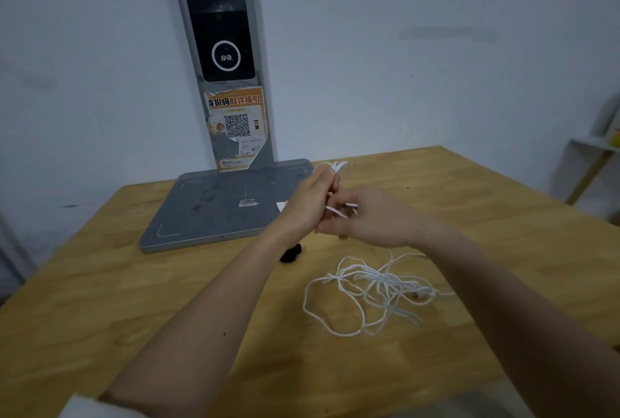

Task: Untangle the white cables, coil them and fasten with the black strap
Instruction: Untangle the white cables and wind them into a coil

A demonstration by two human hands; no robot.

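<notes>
White cables point(335, 183), thin and limp, are pinched in a small bundle by the closed left hand point(310, 204), while the right hand point(375, 219) grips strands beside it. The remaining tangle point(372, 290) lies loose on the wooden table point(134, 300), near the black strap point(291, 254). They look light and floppy, best held at the gathered loops. A sticker point(236, 122) on the grey stand point(231, 203) shows Chinese writing and a QR code.

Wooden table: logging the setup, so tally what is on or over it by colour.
White: 1, tangled white cables, partly held in both hands
Black: 1, black strap
Grey: 1, grey scanner stand
Total: 3
</notes>
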